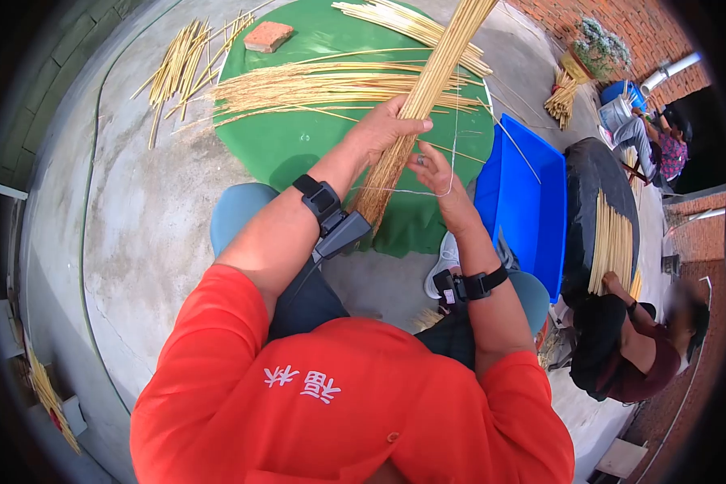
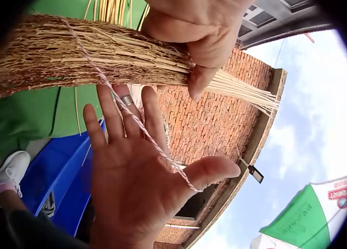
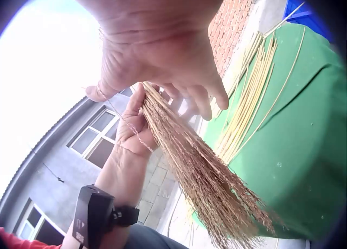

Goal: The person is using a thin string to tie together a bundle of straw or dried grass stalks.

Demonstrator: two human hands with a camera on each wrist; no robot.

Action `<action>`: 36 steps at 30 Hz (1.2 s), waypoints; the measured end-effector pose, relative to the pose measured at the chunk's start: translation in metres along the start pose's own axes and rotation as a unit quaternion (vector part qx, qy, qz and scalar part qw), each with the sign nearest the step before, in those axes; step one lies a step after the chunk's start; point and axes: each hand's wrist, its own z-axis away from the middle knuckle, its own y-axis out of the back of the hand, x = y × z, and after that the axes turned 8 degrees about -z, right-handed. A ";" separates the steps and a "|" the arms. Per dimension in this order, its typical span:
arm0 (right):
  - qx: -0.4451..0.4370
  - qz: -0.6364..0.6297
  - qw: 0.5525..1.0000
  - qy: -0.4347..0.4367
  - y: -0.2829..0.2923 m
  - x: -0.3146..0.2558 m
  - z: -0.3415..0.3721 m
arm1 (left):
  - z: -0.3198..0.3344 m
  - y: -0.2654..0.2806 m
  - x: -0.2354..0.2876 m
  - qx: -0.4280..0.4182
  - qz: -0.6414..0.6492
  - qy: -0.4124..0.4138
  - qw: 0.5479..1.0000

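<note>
My left hand point(image 1: 385, 129) grips a thick bundle of dry broom-grass stalks point(image 1: 440, 77), its fingers round it and the thumb lying along the near side. The bundle tilts, its bushy seed heads point(image 3: 211, 178) down toward my lap and its bare stalks upward. Palm up beside it, my right hand point(image 2: 141, 167) has its fingers extended and the thumb spread. A pink-and-white twisted string point(image 2: 130, 114) crosses the bushy part and runs to the right thumb, passing across the palm side. The right fingertips come right at the bundle's edge. A ring shows on one finger.
More stalks point(image 1: 323, 87) lie on the green cloth-covered round table point(image 1: 258, 149), with a brick point(image 1: 268, 36) at its far left. A blue bin point(image 1: 532, 210) stands at the right. Beyond it a person point(image 1: 637, 347) handles stalks. Loose stalks point(image 1: 181, 60) lie on the ground, far left.
</note>
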 end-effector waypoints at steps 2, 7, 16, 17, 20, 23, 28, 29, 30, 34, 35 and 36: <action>-0.005 -0.058 0.998 -0.012 0.007 -0.015 0.009 | -0.002 0.005 0.000 0.017 -0.019 -0.009 1.000; -0.101 -0.328 0.938 -0.046 0.018 -0.016 0.010 | 0.000 0.004 0.007 0.017 -0.054 -0.042 0.998; -0.125 -0.575 0.801 -0.113 0.033 -0.047 0.014 | -0.002 0.001 0.002 0.086 0.013 -0.062 0.994; -0.120 -0.562 0.810 -0.116 0.034 -0.049 0.014 | -0.002 0.002 0.002 0.086 0.013 -0.061 0.994; -0.068 -0.503 0.854 -0.113 0.050 -0.054 0.016 | -0.003 0.008 0.002 0.093 0.015 -0.087 0.992; 0.086 -0.320 0.940 -0.077 0.057 -0.059 0.011 | -0.001 0.018 0.016 0.101 -0.015 -0.111 0.989; 0.251 -0.031 0.967 0.025 0.079 -0.019 -0.017 | 0.001 0.027 0.020 0.145 -0.096 -0.115 0.978; 0.239 -0.003 0.971 0.007 0.080 -0.010 -0.022 | 0.002 0.033 0.020 0.162 -0.174 -0.097 0.967; 0.241 -0.004 0.970 0.010 0.078 0.008 -0.022 | 0.002 0.038 0.022 0.180 -0.251 -0.079 0.948; 0.295 0.372 0.879 0.037 0.065 0.007 -0.031 | 0.014 0.047 0.030 0.211 -0.489 -0.088 0.842; 0.277 0.356 0.892 0.022 0.060 0.002 -0.025 | 0.017 0.046 0.033 0.215 -0.486 -0.097 0.842; 0.276 0.360 0.891 0.027 0.057 -0.005 -0.021 | 0.023 0.042 0.039 0.212 -0.555 -0.069 0.802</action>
